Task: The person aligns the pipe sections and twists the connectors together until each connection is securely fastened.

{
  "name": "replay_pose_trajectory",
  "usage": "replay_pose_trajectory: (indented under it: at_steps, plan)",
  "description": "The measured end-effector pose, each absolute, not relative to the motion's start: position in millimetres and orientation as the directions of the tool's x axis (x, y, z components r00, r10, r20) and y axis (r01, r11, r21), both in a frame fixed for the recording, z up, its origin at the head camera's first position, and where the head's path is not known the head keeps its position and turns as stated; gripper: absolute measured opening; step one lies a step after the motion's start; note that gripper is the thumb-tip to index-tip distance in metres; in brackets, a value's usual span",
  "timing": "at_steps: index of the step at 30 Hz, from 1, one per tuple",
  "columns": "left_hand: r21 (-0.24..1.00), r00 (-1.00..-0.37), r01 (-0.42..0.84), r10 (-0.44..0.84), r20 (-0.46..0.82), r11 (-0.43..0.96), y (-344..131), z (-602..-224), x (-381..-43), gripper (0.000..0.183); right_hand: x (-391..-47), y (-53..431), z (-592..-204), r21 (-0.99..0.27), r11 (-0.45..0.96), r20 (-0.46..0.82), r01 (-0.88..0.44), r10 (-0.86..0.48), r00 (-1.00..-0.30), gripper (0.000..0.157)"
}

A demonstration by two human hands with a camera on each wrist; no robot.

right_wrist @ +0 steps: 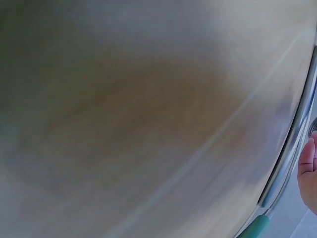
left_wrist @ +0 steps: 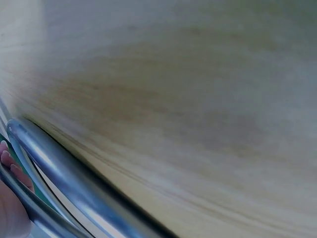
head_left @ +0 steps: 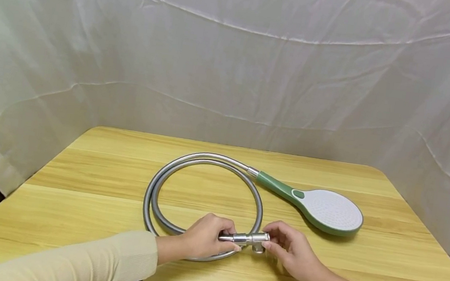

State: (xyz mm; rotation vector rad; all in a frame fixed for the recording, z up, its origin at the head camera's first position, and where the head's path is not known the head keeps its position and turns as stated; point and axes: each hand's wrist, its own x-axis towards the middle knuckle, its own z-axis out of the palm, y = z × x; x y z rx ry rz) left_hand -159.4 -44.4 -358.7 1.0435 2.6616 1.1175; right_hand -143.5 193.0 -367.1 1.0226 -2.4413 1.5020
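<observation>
My left hand [head_left: 206, 239] grips the end of a grey metal shower hose [head_left: 150, 197] near its chrome end nut [head_left: 239, 239]. Joined in line with that nut is a small chrome fitting [head_left: 258, 238] with a short side outlet pointing down. My right hand [head_left: 293, 252] pinches the fitting's far end between thumb and fingers. In the left wrist view the hose [left_wrist: 84, 183] runs past my left fingertips [left_wrist: 14, 166]. At the right edge of the right wrist view, part of my right hand [right_wrist: 308, 173] shows; most of the fitting is out of frame.
A shower head [head_left: 332, 210] with white face and green handle [head_left: 278, 185] lies beyond my right hand, attached to the hose's other end. The hose loops across the wooden table [head_left: 91, 166]. Pale cloth [head_left: 234, 66] hangs behind the table and along its sides.
</observation>
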Motion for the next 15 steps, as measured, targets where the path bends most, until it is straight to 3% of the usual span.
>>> replay_pose_trajectory:
  at_steps: [6, 15]
  plan:
    - [0.655, -0.765, 0.565, 0.617, 0.187, 0.502, -44.2, -358.9, -159.8, 0.017, -143.7, 191.7, -365.7, -0.794, 0.317, 0.333, -0.518, -0.486, -0.808, 0.012]
    - [0.649, -0.761, 0.574, 0.618, 0.196, 0.5, -44.1, -358.9, -160.2, 0.017, -143.7, 191.2, -364.1, -0.828, 0.36, 0.237, -0.429, -0.468, -0.851, 0.017]
